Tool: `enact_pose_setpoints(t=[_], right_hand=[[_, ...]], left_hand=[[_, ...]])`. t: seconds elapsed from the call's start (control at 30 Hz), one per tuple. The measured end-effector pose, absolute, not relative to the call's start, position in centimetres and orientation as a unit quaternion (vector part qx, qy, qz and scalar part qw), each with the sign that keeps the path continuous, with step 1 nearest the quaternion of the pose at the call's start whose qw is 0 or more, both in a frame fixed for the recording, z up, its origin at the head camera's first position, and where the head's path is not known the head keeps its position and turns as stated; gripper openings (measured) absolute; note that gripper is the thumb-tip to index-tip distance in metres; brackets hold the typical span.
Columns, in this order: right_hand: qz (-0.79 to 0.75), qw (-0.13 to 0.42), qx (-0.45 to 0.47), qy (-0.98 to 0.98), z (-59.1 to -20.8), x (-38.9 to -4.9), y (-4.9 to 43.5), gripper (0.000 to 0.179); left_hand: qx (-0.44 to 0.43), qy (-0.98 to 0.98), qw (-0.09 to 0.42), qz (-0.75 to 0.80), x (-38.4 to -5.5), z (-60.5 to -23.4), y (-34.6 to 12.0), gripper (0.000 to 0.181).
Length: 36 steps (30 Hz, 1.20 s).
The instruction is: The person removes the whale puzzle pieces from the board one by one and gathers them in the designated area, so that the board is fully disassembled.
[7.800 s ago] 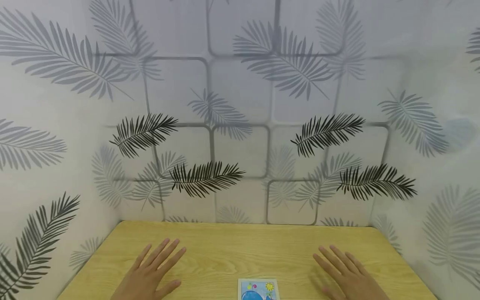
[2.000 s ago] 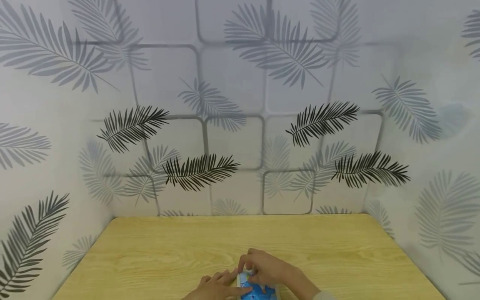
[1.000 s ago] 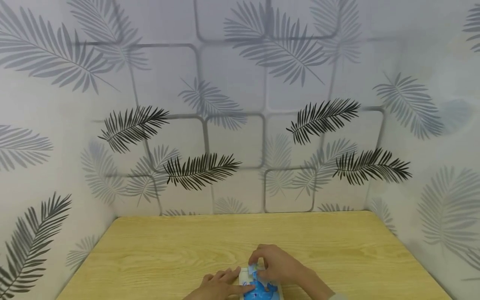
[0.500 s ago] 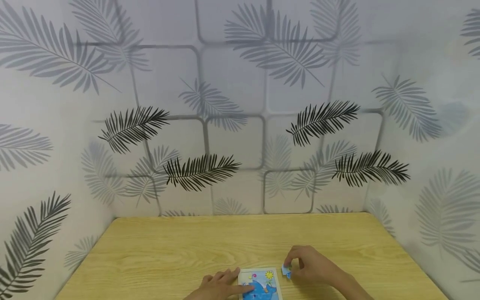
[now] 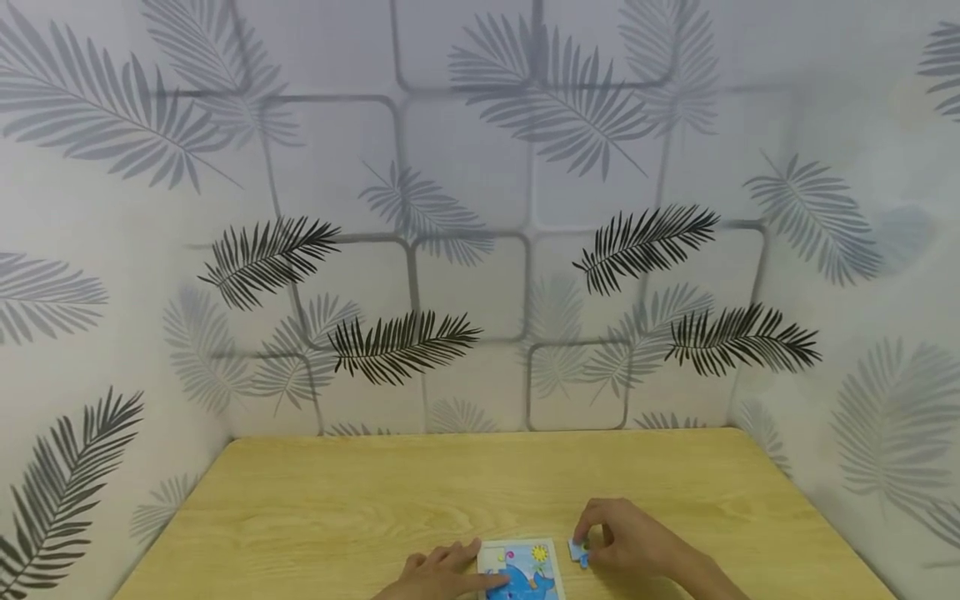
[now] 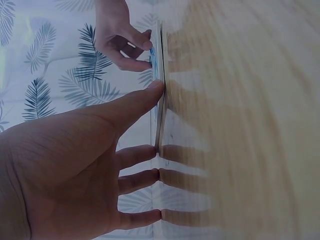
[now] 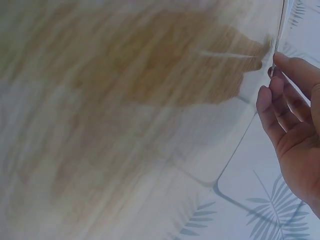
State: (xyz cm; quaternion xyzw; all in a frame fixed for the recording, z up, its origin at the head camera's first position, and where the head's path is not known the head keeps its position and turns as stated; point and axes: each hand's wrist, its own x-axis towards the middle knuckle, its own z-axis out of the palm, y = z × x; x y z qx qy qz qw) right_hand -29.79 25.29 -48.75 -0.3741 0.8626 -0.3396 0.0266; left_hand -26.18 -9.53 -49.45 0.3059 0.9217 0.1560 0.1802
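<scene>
A small jigsaw puzzle [image 5: 553,575] with a blue whale and a yellow sun in a pale frame lies at the table's near side. Its upper left corner shows a pale patch. My left hand [image 5: 435,573] rests at its left edge, fingers spread on the table and thumb laid across the whale. Just right of the frame, my right hand [image 5: 637,537] pinches a light blue puzzle piece [image 5: 576,550] between thumb and fingers, close over the tabletop. From the left wrist, the board [image 6: 160,120] shows edge-on under the thumb. In the right wrist view the piece appears only as a thin edge.
The wooden table [image 5: 337,500] stretches back to a wall [image 5: 480,300] with grey and black leaf prints. Similar patterned walls stand close on the left and right sides.
Both hands lay apart at first, then came to the puzzle. My right hand has taken a piece off it and carried it right, lowering it slightly; my left hand stays put.
</scene>
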Motion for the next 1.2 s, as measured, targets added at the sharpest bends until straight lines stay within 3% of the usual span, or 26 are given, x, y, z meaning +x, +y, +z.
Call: enact_pose_setpoints(t=[0.33,0.87,1.2], right_hand=[[-0.321,0.006,-0.386,0.865,-48.9,-29.8,25.2,0.023],[-0.349,0.019,-0.382,0.856,-49.1,-29.4,25.4,0.024],[-0.488,0.117,-0.362,0.785,-48.4,-29.6,22.8,0.041]], left_hand=[[0.326,0.924,0.155,0.128,-25.9,-48.6,-9.6,0.057],[0.296,0.926,0.177,0.156,-26.0,-49.8,-9.4,0.055],[0.295,0.927,0.174,0.151,-26.0,-49.1,-9.4,0.055]])
